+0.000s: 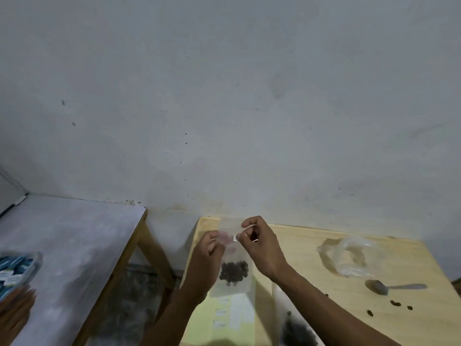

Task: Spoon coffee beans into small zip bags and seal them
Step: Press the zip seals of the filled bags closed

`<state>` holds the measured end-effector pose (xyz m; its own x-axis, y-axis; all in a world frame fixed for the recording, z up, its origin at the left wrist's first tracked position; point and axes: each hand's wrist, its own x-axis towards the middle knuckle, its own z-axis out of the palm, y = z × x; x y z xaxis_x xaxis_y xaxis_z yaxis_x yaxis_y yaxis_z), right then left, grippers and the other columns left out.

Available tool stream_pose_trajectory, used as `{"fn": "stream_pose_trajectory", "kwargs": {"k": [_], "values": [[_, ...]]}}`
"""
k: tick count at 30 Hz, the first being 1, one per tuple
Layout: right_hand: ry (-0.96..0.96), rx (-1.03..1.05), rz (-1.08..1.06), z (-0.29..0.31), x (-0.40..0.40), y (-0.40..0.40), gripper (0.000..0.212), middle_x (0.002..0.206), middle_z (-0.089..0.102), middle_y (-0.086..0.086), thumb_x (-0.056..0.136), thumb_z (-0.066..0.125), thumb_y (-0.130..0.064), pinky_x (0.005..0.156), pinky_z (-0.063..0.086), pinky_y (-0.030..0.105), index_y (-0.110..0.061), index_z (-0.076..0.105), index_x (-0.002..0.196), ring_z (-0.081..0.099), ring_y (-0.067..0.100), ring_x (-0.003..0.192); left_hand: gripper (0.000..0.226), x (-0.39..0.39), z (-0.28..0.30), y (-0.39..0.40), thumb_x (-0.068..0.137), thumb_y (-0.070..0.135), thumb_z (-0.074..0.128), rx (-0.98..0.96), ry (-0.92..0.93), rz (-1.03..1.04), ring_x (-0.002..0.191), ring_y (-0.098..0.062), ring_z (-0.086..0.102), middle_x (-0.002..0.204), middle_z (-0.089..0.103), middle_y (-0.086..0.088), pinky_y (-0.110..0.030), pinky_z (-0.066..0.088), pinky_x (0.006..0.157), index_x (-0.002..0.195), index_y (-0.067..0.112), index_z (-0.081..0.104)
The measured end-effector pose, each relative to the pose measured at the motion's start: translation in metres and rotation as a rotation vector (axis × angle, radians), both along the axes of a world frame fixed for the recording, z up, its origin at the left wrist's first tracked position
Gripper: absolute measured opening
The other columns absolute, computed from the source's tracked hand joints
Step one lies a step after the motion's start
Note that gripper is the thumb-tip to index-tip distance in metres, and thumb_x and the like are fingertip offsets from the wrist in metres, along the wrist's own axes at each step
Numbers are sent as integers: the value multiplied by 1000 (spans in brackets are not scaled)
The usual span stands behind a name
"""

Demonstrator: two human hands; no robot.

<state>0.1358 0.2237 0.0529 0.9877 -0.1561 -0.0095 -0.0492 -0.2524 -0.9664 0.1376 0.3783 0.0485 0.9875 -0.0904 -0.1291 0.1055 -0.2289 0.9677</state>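
The clear zip bag (233, 270), dark coffee beans (234, 272) pooling low, is hanging upright above the table (311, 265), mouth toward twelve o'clock, left hand (208, 258) and right hand (260, 248) pinching its top.

A pale, scuffed wall (224, 96) fills the upper view. Below it stand two tables, apart: a grey-topped table (74, 233) with wooden legs at left, carrying a clear container of blue-and-white packets (17, 270) at its near left edge, and a light wooden table (311, 245) at right.
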Motion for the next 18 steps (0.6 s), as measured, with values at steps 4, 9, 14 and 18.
{"fn": "stream_pose_trajectory", "kwargs": {"k": [4,9,14,18], "values": [[5,18,-33,0,-1,-5,20,71,58,-3,85,70,-17,65,43,19,-22,55,97,52,6,65,17,1,3,-10,98,15,51,-4,13,7,87,-5,68,97,72,12,-21,53,77,105,22,65],[20,15,-60,0,-3,-6,24,71,63,2,86,69,-15,62,43,14,-23,51,100,52,2,60,10,2,9,-20,93,17,59,-69,38,3,82,-10,69,90,75,6,-21,50,72,100,18,67],[110,-26,-174,-3,-4,-9,65,93,54,0,77,80,-36,74,44,21,-32,36,125,53,8,83,16,11,3,-23,90,27,64,18,-28,55,75,-29,64,81,69,-11,-41,54,69,87,11,65],[275,119,-182,-11,-2,-16,61,115,63,4,66,85,-49,90,53,32,-18,63,114,63,19,103,9,14,1,-25,91,18,65,42,-55,59,70,-22,66,75,71,-4,-23,52,62,85,12,68]]}}
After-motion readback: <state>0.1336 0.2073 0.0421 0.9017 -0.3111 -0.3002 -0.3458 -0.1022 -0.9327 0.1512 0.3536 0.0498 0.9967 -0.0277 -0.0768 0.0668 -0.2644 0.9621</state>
